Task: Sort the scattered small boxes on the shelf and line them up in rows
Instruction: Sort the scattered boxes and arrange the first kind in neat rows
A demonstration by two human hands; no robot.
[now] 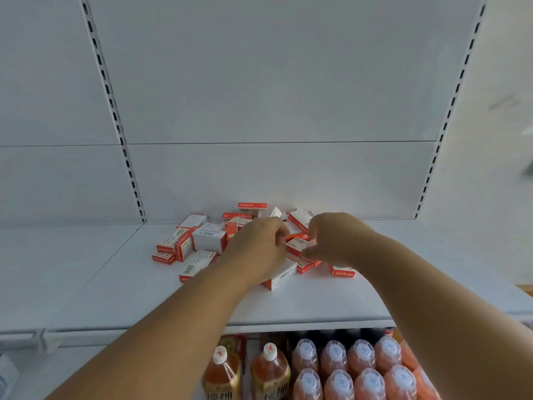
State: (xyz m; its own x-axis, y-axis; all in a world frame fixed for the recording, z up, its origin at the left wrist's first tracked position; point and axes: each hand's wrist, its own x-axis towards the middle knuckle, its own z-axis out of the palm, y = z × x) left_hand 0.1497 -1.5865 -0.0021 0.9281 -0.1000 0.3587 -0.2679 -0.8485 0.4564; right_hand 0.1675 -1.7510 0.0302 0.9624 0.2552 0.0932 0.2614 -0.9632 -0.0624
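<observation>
White shelf [317,301] — boxes [207,239] heaped mid-board — bottles [334,368] below

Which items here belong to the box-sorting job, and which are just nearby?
Job: boxes, shelf, left hand, right hand pinching a box.
Nearby: bottles on the shelf below, back panel.

The small boxes [202,241] lie heaped at the back middle of the shelf [317,301], above bottles [334,368] on the level below.
</observation>
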